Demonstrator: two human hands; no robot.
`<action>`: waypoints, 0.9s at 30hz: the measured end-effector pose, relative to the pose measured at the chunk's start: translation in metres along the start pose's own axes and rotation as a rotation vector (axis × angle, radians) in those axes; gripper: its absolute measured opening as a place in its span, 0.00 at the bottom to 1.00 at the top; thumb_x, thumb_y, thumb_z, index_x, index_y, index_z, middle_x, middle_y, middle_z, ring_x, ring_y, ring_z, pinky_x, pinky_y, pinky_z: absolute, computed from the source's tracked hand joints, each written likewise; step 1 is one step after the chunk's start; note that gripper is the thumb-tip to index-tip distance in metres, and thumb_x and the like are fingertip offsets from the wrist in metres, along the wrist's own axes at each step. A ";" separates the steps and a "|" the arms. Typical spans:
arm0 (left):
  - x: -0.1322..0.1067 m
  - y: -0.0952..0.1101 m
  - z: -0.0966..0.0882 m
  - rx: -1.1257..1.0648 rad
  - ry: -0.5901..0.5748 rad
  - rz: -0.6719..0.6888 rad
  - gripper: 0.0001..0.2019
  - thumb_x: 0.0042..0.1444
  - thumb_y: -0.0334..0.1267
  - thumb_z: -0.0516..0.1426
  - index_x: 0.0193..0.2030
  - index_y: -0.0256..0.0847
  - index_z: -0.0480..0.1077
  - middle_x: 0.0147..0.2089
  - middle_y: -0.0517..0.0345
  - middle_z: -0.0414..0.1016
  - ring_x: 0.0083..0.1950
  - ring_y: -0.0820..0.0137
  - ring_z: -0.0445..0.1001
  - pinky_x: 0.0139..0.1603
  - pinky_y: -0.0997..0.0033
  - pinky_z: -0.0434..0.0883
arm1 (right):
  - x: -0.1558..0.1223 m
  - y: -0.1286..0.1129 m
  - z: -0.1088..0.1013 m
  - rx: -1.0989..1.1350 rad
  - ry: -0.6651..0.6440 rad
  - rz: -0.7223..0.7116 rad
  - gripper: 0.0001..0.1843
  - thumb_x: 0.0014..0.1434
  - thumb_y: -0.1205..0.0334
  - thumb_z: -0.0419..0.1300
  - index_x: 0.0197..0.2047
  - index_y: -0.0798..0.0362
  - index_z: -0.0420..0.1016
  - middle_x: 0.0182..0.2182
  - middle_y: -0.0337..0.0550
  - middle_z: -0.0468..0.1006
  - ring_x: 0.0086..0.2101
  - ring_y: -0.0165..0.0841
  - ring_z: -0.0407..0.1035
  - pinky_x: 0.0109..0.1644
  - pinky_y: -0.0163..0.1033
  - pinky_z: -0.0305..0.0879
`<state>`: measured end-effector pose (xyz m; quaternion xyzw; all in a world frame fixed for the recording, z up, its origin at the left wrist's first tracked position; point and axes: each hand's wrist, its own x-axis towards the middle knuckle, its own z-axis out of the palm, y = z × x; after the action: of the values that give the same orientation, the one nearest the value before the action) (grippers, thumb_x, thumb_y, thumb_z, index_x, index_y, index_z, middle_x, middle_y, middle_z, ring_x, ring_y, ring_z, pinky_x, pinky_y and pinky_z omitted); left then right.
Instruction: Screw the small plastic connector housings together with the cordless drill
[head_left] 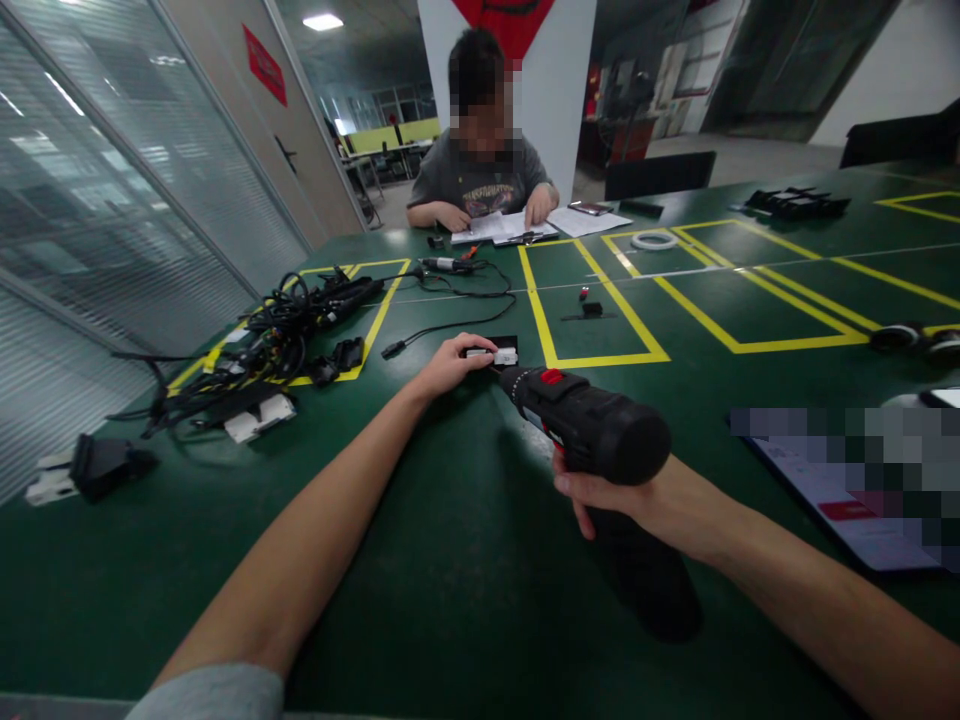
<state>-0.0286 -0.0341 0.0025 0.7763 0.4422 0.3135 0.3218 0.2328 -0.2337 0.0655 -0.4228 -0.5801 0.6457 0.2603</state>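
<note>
"Right hand (600, 492)?"

"Fingers wrapped closed around the grip of a black cordless drill (589, 425), its nose just beside a small white part (495, 356)."

"And the left hand (448, 365)?"

"Fingers curled down over that part, pinching it above a black plate (504, 345) on the green table mat (450, 600)."

"Farther off?"

"A tangle of black cables (292, 325), yellow tape outlines (611, 360), and a seated person (480, 150) bent over papers (510, 228)."
</note>
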 end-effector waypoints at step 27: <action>-0.003 0.007 -0.001 0.035 -0.020 -0.012 0.18 0.54 0.47 0.59 0.47 0.40 0.78 0.49 0.51 0.76 0.51 0.59 0.71 0.59 0.56 0.65 | 0.001 0.002 -0.002 0.052 0.020 0.033 0.14 0.55 0.54 0.68 0.39 0.52 0.71 0.27 0.37 0.77 0.23 0.33 0.73 0.37 0.43 0.65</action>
<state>-0.0269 -0.0398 0.0079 0.7822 0.4492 0.2959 0.3145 0.2340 -0.2320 0.0631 -0.4319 -0.5534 0.6605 0.2664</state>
